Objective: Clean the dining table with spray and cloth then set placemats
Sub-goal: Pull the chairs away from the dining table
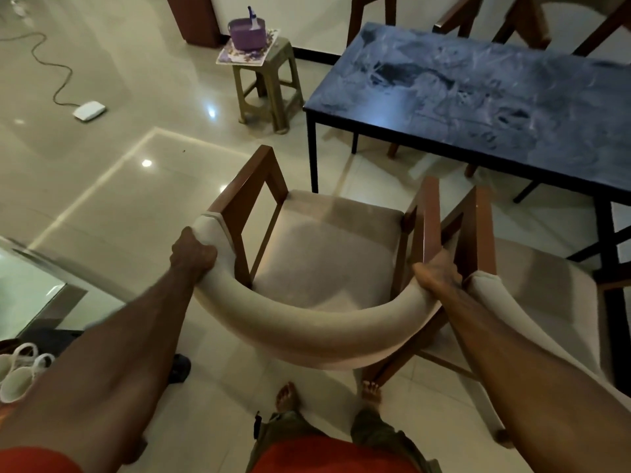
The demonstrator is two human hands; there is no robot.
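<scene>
Tabletop [478, 97], dark and smeared with pale streaks, is sitting in the upper right of the frame, and we are not touching it yet. We are gripping the curved padded back of a chair [327, 264] at centre frame: our left hand [193, 252] is curling its fingers over the left end of the backrest, our right hand [437, 274] is wrapping its fingers round the right end, beside a second chair [553, 295] at the right edge. We judge we are clearing seating away from the table before any wiping. A purple basket [246, 33] with what looks like a spray bottle [252, 18] is waiting on a placemat [247, 49] atop a stool [269, 87] in the upper middle. Next we are likely needing to set the chair aside and fetch the spray; no cloth is showing.
</scene>
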